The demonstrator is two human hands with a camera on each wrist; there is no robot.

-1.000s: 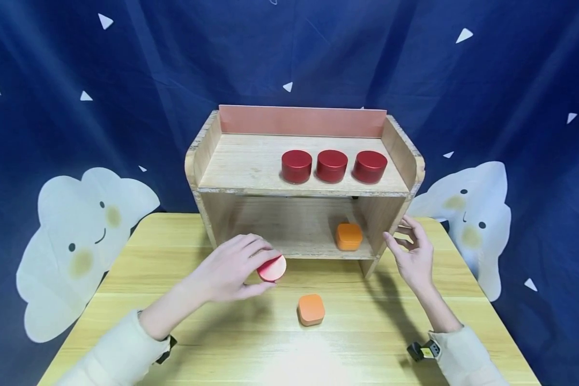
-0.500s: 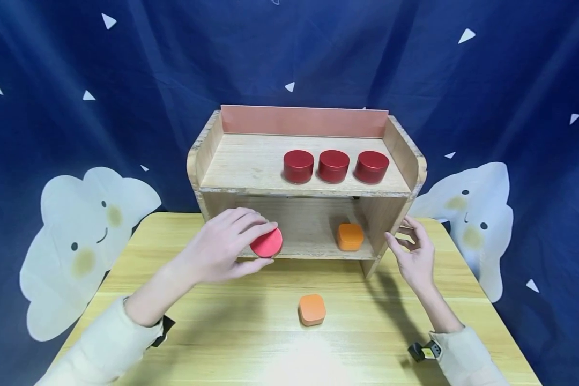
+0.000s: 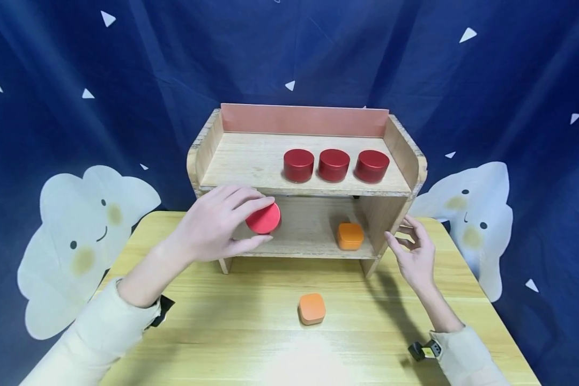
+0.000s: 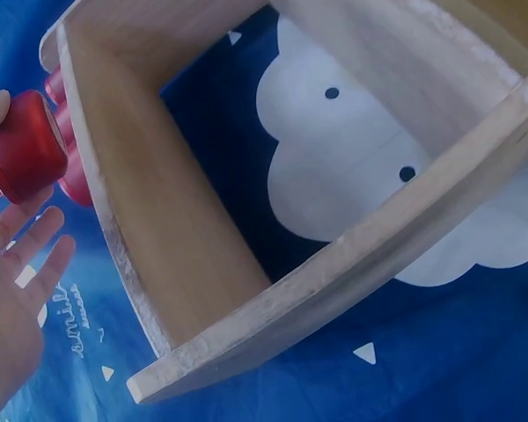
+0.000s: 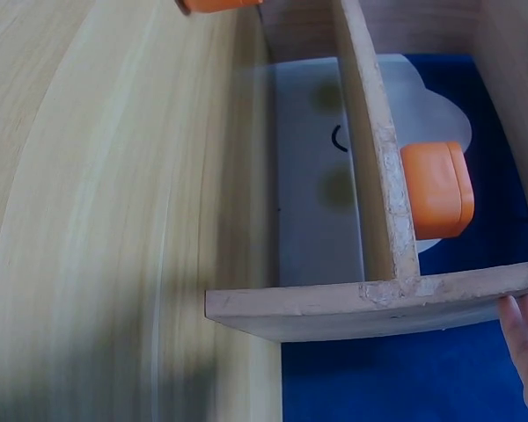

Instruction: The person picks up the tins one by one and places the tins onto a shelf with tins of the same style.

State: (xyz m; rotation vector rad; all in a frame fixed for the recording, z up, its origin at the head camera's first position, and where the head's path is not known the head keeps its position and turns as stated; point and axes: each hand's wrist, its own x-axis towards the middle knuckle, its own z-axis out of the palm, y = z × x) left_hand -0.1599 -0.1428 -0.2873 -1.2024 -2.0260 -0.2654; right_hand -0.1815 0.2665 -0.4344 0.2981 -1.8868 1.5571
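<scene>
Clock centred on the red tin (image 3: 264, 219) in the left hand (image 3: 214, 225), head view. 12: front edge of the top board (image 3: 246, 158), running across. 11 to 12: free stretch of top board, bounded at 10 to 11 by the left side wall (image 3: 205, 150). 1 to 2: three red tins (image 3: 334, 166), narrow gaps only, pink rail (image 3: 304, 119) behind. 3: free lower board (image 3: 304, 230), then orange box (image 3: 350, 237), then right side wall (image 3: 381, 214), right hand (image 3: 415, 257) touching it. 5: second orange box (image 3: 312, 309) on the table (image 3: 265, 292); free tabletop at 6.
</scene>
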